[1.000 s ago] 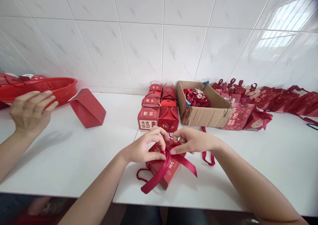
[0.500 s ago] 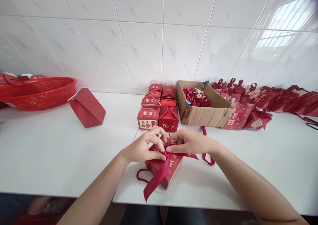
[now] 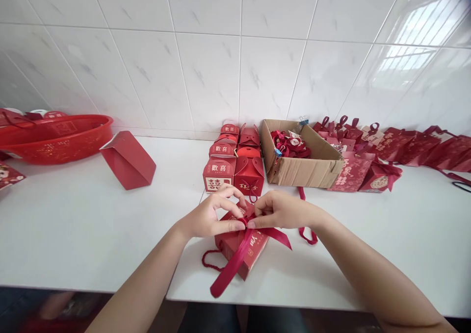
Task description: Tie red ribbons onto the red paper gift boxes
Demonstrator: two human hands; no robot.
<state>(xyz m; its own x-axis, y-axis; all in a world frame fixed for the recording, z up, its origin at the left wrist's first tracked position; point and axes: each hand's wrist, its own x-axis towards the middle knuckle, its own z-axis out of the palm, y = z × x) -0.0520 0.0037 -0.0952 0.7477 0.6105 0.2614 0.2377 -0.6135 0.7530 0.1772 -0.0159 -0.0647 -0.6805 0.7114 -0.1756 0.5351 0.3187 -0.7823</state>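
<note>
A red gift box [image 3: 240, 254] with printed characters lies at an angle near the table's front edge, a twisted cord handle [image 3: 211, 264] at its left. Across its top runs a dark red ribbon [image 3: 235, 264], one tail hanging toward me and the other pointing right. My left hand [image 3: 217, 213] pinches the ribbon at the knot between thumb and finger. From the other side my right hand [image 3: 275, 211] pinches it too, thumb tip close to the left one. The fingers partly cover the knot.
Behind the box stand small red boxes [image 3: 220, 173] in two rows. A cardboard box [image 3: 309, 171] holds ribbons; a loose ribbon [image 3: 308, 237] lies in front. Red bags [image 3: 355, 171] line the right wall. Leftward are a folded red box [image 3: 130, 161] and a red basin [image 3: 73, 144].
Both hands stay at the knot, with the fingertips slightly shifted. The ribbon's right tail has swung lower, and the front tail has moved a little left. A patterned red item now shows at far left.
</note>
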